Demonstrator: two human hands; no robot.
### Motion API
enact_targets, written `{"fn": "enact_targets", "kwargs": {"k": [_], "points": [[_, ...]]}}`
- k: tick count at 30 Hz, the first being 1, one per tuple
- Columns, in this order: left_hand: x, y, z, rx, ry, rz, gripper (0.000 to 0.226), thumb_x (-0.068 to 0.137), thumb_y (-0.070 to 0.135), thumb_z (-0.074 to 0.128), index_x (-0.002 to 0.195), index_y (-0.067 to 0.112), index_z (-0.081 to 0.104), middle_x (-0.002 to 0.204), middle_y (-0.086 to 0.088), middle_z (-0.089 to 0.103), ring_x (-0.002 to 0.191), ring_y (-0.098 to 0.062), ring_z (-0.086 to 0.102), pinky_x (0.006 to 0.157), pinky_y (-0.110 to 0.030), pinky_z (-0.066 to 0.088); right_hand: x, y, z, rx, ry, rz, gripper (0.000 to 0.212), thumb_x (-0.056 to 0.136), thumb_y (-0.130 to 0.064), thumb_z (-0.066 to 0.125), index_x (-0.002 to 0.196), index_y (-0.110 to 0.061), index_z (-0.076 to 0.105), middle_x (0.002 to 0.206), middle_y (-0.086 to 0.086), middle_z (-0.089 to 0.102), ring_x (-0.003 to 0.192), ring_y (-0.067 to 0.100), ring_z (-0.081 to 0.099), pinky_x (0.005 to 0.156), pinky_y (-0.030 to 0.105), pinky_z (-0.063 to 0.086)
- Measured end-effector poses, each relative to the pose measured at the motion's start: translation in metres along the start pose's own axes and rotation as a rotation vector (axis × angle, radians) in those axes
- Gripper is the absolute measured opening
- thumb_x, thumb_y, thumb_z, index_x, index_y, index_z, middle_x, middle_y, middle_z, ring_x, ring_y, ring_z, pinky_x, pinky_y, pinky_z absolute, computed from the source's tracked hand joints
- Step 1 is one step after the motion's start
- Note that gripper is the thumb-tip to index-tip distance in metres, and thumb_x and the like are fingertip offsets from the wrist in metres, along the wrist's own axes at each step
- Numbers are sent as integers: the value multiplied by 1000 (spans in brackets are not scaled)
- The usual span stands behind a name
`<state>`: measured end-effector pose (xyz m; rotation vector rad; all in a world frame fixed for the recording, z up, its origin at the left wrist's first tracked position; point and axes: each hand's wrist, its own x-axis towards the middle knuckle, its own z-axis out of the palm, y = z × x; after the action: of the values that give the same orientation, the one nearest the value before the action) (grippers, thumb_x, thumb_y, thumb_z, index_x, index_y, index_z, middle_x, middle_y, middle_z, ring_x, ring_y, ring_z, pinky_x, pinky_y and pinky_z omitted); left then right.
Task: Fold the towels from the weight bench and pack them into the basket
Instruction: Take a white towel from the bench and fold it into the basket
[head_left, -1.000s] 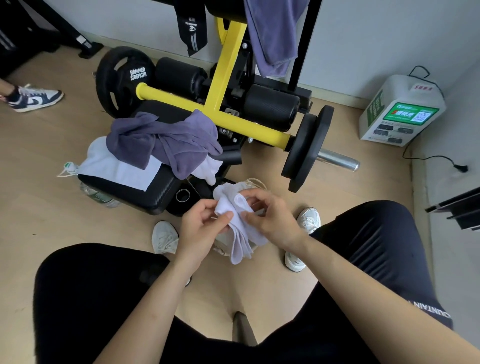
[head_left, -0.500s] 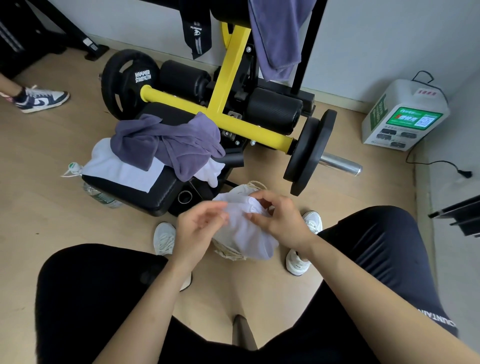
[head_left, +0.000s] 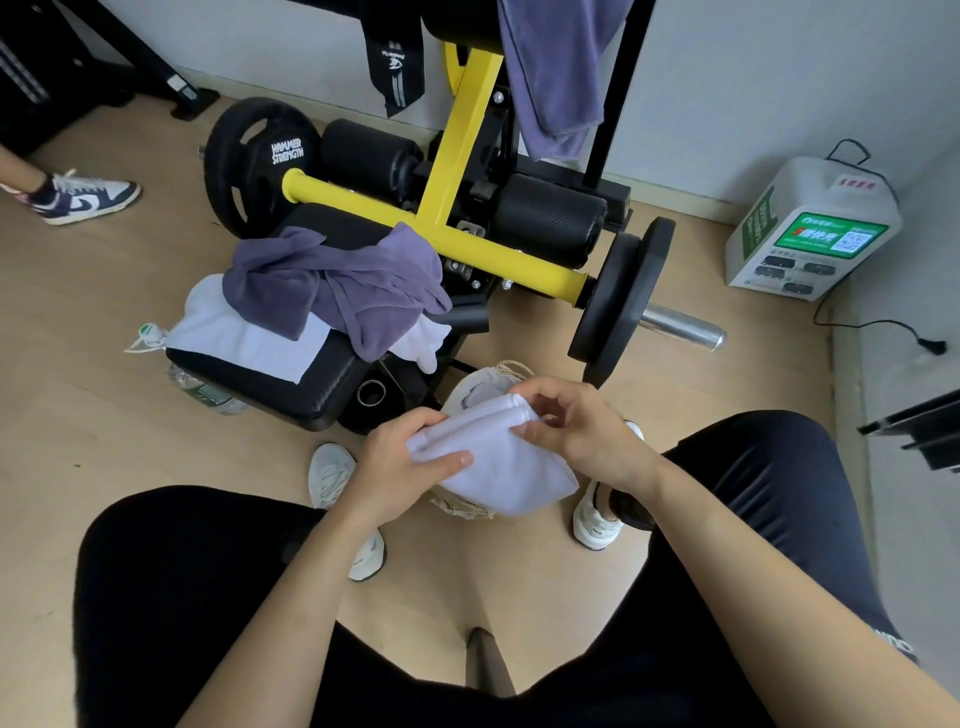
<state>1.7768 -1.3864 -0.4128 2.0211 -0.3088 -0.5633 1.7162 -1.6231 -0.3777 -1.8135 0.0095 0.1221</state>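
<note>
Both hands grip the folded white towel above the basket: left hand fingers clamped on near-left edge, right hand pinching far edge; basket mostly hidden, probably floor-standing

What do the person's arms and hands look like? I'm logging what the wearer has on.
Both forearms are bare, with no sleeves in view. The left hand and right hand have no gloves, and no rings or watch are visible. Nails are short and plain.
</note>
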Motion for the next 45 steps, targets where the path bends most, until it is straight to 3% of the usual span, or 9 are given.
{"fn": "enact_targets", "kwargs": {"k": [8,11,13,18,24,29,33,38,45], "points": [[0,10,6,-366,216,-131,12,81,22,84,90,20,76,82,5,74,78,-2,66,74,-26,49,-4,-3,11,-148,-19,-96,72,87,-8,71,142,-43,41,133,-7,50,108,17,57,83,23,50],[2,8,8,-351,264,-163,8,84,15,82,89,18,76,80,7,76,76,1,67,75,-26,52,-4,0,19,-278,-105,-171,64,84,-7,72,138,-35,52,131,-3,47,119,0,45,88,8,37],[2,8,9,-324,283,-182,9,82,18,83,88,19,77,82,5,77,76,2,68,76,-27,53,-3,4,24,-346,-135,-174,56,85,-5,70,133,-32,60,122,1,45,110,-3,44,84,6,35],[1,6,11,-329,266,-196,13,81,16,84,90,20,77,85,4,77,78,1,68,75,-27,53,2,12,31,-461,-86,-106,46,88,-6,66,129,-27,64,106,5,45,84,4,46,72,10,35],[1,6,8,-414,197,-176,50,65,24,85,113,24,72,107,8,76,96,-4,70,78,-19,56,4,14,28,-416,50,88,43,87,-12,69,125,-31,64,109,6,49,87,17,49,86,31,45],[2,0,8,-464,104,-244,67,64,19,83,128,19,64,111,-2,78,109,-24,72,97,-47,56,5,11,20,-349,210,121,42,85,-11,72,123,-29,66,111,6,52,84,9,52,79,7,38],[0,2,14,-444,131,-212,65,61,18,84,123,23,64,111,1,77,104,-20,73,89,-37,60,7,15,20,-339,256,144,43,85,-13,73,123,-30,64,110,9,53,80,5,52,73,2,37],[-3,1,20,-128,311,-57,57,65,25,83,117,31,62,105,14,71,94,-11,69,80,-37,59,5,17,27,-369,180,147,47,86,-17,73,129,-29,61,110,2,49,91,17,51,90,28,46],[-7,-2,39,541,500,222,60,67,18,80,124,16,63,101,-1,68,84,-30,67,53,-41,53,4,16,42,-314,83,165,56,85,-23,74,137,-32,55,117,5,48,95,19,58,86,26,51]]}}
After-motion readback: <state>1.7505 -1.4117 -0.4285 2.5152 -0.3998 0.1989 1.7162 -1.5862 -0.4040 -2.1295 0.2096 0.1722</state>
